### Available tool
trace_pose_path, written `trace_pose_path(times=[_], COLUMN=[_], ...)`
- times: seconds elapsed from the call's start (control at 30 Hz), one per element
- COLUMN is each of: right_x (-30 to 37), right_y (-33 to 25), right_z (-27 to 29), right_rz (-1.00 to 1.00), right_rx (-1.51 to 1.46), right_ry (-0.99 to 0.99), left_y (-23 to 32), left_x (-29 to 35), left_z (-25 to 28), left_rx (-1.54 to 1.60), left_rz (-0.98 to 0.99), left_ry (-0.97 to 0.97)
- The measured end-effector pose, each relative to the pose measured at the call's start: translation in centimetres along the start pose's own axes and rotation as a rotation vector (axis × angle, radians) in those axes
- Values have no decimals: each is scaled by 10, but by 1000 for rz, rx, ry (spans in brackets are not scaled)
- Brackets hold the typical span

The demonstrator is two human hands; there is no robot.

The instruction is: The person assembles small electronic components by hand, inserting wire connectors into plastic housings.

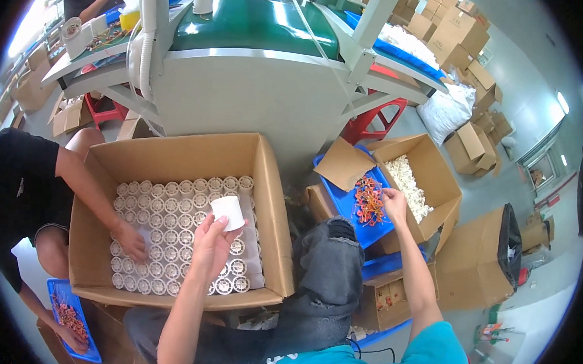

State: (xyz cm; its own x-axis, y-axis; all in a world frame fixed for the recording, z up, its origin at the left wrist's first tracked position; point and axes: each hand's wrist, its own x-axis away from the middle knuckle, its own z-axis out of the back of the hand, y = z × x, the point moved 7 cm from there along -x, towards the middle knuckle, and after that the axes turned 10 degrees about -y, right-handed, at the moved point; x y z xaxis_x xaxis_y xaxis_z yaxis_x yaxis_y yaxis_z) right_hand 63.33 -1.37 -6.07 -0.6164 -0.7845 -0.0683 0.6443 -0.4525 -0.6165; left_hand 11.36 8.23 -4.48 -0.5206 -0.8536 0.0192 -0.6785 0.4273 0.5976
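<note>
My left hand (212, 249) is closed around a short white plastic cylinder (229, 211), held above the large cardboard box (182, 152). Rows of round white slotted pieces (170, 238) fill that box. My right hand (393, 204) is at the right edge of a pile of small red-orange wired parts (369, 200), which lies in a blue tray (379, 236). Its fingers are pinched together; whatever is between them is too small to make out. A loose cardboard flap (344, 163) covers the tray's far end.
At the left, a co-worker's hand (131, 241) reaches into the box; the other is in a small blue tray (94, 354) of red-orange parts. Right of my tray stands an open carton (443, 211) of small white pieces. A green conveyor belt (246, 27) rises ahead.
</note>
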Motion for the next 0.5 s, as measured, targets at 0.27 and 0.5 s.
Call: trace_pose_path(times=[0.27, 0.5], right_x=[-15, -22], right_y=[-69, -44], right_z=[-59, -73], right_rz=[129, -62], right_rx=[359, 469], right_ry=[-367, -190], left_y=[-10, -6], left_x=[3, 3], left_z=[17, 14], left_rx=[-137, -273], left_rz=[60, 86], left_ry=[120, 163])
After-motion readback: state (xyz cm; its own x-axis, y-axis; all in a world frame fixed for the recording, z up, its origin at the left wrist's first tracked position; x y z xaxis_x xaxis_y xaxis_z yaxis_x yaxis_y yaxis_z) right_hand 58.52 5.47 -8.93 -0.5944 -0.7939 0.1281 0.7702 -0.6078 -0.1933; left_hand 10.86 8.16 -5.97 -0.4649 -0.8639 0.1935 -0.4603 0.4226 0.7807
